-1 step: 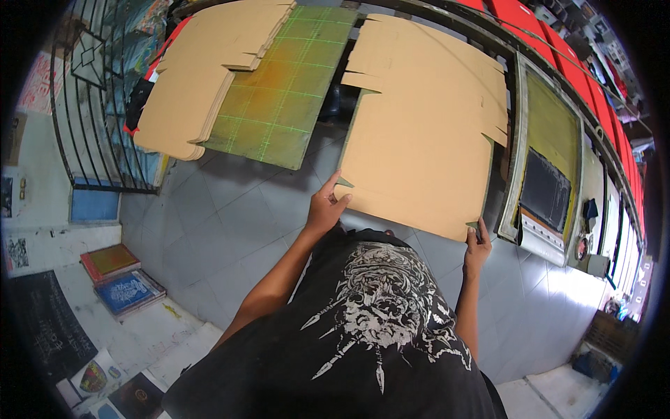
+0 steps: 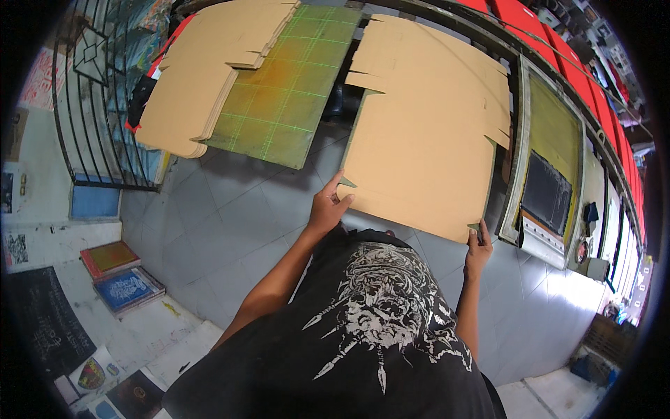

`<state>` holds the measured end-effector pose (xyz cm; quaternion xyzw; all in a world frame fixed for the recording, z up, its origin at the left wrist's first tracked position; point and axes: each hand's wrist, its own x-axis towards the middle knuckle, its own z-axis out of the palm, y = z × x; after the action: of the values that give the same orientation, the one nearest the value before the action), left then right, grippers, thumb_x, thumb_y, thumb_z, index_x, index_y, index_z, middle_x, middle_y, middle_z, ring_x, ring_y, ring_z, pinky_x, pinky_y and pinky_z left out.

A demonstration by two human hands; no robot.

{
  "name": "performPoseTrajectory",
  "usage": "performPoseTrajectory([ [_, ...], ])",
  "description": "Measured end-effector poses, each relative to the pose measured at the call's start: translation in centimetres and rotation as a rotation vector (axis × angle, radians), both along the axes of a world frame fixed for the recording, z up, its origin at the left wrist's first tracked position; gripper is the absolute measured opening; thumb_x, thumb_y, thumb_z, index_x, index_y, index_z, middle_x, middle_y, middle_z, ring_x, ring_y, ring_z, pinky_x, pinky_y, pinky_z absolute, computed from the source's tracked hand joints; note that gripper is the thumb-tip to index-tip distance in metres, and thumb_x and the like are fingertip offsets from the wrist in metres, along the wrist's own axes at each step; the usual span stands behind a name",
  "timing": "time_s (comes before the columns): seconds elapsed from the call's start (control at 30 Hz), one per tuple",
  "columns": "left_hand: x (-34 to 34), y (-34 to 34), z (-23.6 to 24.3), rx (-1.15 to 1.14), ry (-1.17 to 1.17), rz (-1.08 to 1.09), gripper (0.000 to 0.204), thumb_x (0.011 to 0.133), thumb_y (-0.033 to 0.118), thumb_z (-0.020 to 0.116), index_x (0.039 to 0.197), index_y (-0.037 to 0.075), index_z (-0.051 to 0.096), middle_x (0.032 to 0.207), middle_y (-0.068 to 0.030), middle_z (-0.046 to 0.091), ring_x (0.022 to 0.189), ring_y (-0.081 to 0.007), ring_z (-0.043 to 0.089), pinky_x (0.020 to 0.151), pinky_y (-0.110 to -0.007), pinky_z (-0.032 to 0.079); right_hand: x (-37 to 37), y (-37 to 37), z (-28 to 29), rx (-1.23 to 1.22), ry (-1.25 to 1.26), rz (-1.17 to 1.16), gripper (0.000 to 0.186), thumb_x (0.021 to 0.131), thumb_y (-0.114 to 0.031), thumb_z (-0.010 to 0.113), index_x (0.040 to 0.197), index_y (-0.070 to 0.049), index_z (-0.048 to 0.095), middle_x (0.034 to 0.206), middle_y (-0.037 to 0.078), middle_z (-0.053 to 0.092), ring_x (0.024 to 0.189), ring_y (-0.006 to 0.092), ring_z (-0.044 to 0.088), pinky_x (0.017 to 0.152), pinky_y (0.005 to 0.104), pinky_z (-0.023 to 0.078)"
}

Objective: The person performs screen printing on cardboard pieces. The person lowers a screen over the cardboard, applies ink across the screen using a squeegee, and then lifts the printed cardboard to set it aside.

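A die-cut tan cardboard sheet (image 2: 426,133) with notched sides lies in front of me on a board whose green edge shows at the notches. My left hand (image 2: 328,207) is closed on the sheet's near left corner, thumb on top and forefinger along the side. At the near right corner, my right hand (image 2: 478,251) grips the same sheet between thumb and fingers. The undersides of both grips are hidden. To the left, a stack of similar cut cardboard sheets (image 2: 188,84) rests partly over a green board with a bright grid (image 2: 283,91).
A framed printing screen (image 2: 548,167) with dark ink stands to the right. Red panels (image 2: 558,52) run behind the dark rail. At left are a black metal grille (image 2: 105,133) and smaller frames (image 2: 129,290) on a white surface. Grey floor tiles (image 2: 230,209) show below.
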<state>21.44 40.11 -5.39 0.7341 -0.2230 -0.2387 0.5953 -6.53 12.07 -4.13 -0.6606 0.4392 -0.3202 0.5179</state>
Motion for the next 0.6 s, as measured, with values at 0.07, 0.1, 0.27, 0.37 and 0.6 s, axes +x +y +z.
performPoseTrajectory([
  [0.07,0.0,0.1,0.6,-0.003,0.016,-0.009,0.064,0.086,0.000,0.062,0.143,-0.002,0.033,0.096,-0.0069,0.065,0.073,-0.0047,0.056,0.064,-0.022,0.049,-0.2,-0.4,-1.1,-0.027,-0.049,0.009,0.042,0.090,-0.007,0.058,0.130,0.004,0.051,0.103,0.010,0.065,0.078,0.0093,0.058,0.066,0.0229,0.048],
  [0.1,-0.4,-0.2,0.8,-0.104,0.073,0.013,0.064,0.085,0.000,0.062,0.142,-0.002,0.033,0.093,-0.0053,0.064,0.068,-0.0036,0.054,0.059,-0.021,0.047,-0.3,-0.6,-1.4,-0.040,-0.073,0.016,0.042,0.091,-0.007,0.058,0.131,0.004,0.050,0.106,0.011,0.065,0.080,0.0099,0.059,0.067,0.0234,0.048],
  [0.27,-0.1,0.1,0.6,-0.043,0.053,0.002,0.065,0.084,0.000,0.064,0.142,-0.001,0.035,0.082,-0.0013,0.061,0.063,-0.0023,0.051,0.050,-0.021,0.043,-0.4,-0.5,-0.7,0.038,-0.073,0.053,0.044,0.092,-0.008,0.058,0.132,0.005,0.048,0.120,0.016,0.059,0.089,0.0144,0.061,0.074,0.0262,0.050],
  [0.37,0.0,0.2,0.6,0.041,-0.005,0.003,0.065,0.083,0.001,0.066,0.142,0.000,0.036,0.079,-0.0002,0.060,0.062,-0.0024,0.050,0.052,-0.020,0.042,-0.1,-0.1,0.3,0.038,-0.050,0.064,0.045,0.092,-0.008,0.058,0.133,0.006,0.046,0.119,0.016,0.060,0.091,0.0153,0.061,0.075,0.0262,0.050],
  [0.6,-0.1,-0.1,1.5,0.026,-0.058,0.074,0.064,0.079,0.006,0.070,0.137,0.003,0.045,0.068,0.0029,0.046,0.056,-0.0045,0.038,0.051,-0.023,0.036,0.0,-0.2,0.3,0.041,-0.039,0.085,0.045,0.093,-0.009,0.057,0.133,0.008,0.045,0.117,0.016,0.060,0.099,0.0180,0.061,0.079,0.0284,0.051],
])
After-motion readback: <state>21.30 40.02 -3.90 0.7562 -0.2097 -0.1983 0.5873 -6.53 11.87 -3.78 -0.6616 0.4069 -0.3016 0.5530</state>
